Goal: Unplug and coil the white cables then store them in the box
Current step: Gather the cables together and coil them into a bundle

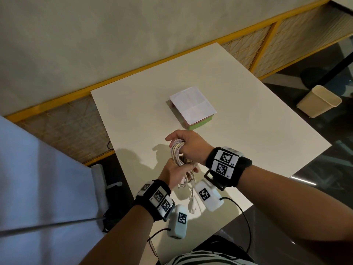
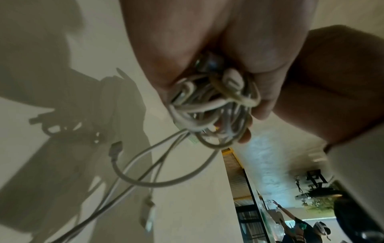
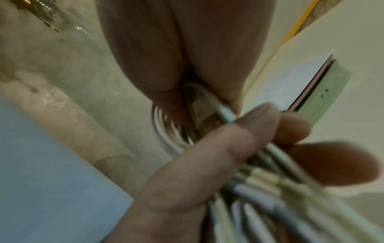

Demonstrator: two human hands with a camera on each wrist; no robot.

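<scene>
White table (image 1: pixel 238 115) against a plain wall, yellow-framed lattice panels behind it, dark floor to the right with a beige bin (image 1: pixel 319 101) standing well apart from everything.

On the table, toward the far side: the box (image 1: pixel 193 108), lid down, a green wall showing along its near edge. Just beside the hands, not touching them.

Both forearms reaching in from the near edge, meeting over the table's middle. Tagged black bands on both wrists.

Right hand (image 1: pixel 188 147) above, knuckles up, fingers curled round the top of the cables (image 1: pixel 178 154) (a bundle of white loops, several strands thick). Thumb sticking out to the left, clear of the bundle. From the right wrist view: blurred fingers wrapped across a fan of strands, the box's edge close behind.

Left hand (image 1: pixel 174 174) below, wrist bent, palm turned toward the bundle, gripping its lower part. From the left wrist view: fingers (image 2: pixel 261 105) closed tight on a knot of loops (image 2: pixel 212 105), a connector pressed in among them.

Loose ends hanging out under the left hand and trailing down toward the table, with plugs (image 1: pixel 192 206) at their tips lying between the two wrists. One plug (image 2: pixel 116 147) dangling free, seen from the left wrist, its strand curving back up into the grip.
</scene>
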